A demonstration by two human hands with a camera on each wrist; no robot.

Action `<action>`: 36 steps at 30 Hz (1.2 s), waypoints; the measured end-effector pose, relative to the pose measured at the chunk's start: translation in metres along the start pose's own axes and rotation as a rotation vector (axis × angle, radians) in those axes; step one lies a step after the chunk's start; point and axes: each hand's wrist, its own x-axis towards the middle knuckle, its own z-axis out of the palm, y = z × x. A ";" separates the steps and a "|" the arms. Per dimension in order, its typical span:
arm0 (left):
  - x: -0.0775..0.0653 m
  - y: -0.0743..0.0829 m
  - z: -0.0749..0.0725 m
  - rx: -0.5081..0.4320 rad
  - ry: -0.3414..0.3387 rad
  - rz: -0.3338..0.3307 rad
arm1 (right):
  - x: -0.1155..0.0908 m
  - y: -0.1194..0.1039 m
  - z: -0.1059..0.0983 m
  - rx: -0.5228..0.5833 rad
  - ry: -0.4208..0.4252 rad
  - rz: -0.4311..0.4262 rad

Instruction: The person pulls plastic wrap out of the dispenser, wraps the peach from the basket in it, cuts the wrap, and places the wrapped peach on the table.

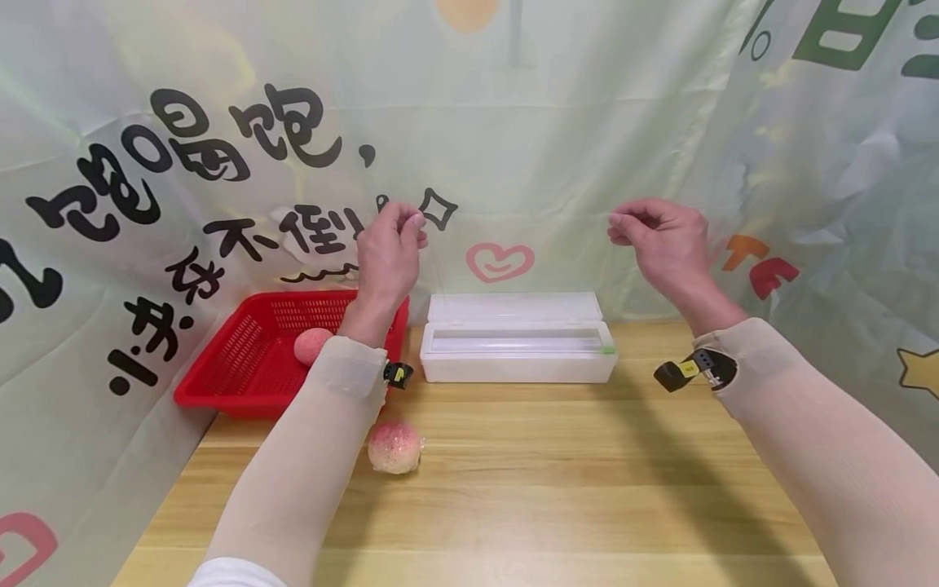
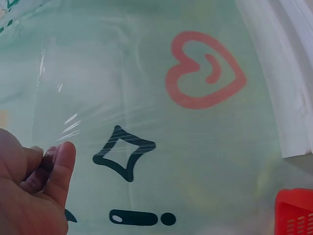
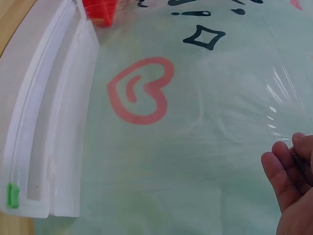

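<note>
My left hand (image 1: 389,257) and right hand (image 1: 666,244) are raised apart above the table, each pinching a corner of clear cling film between thumb and fingers. Bright creases show in the cling film (image 2: 70,126) beside the left fingertips, and similar streaks fan out by the right hand in its wrist view. Below and between the hands stands a white cling film dispenser (image 1: 517,368) with its lid raised. A pink peach (image 1: 396,447) in shiny film sits on the table near my left forearm. Another peach (image 1: 311,346) lies in the red basket (image 1: 257,401), partly behind that arm.
The wooden table (image 1: 557,489) runs up to a printed fabric backdrop (image 1: 557,163) behind the dispenser. A green slider (image 3: 13,195) sits at the dispenser's right end. The red basket stands left of the dispenser, under my left forearm.
</note>
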 end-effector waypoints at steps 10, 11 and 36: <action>-0.007 0.011 -0.009 -0.069 0.038 0.070 | -0.010 -0.014 -0.003 0.109 0.080 -0.078; -0.007 0.012 -0.010 -0.077 0.044 0.078 | -0.010 -0.015 -0.004 0.104 0.085 -0.077; -0.056 0.038 -0.046 -0.231 0.163 0.274 | -0.056 -0.051 -0.023 0.321 0.191 -0.322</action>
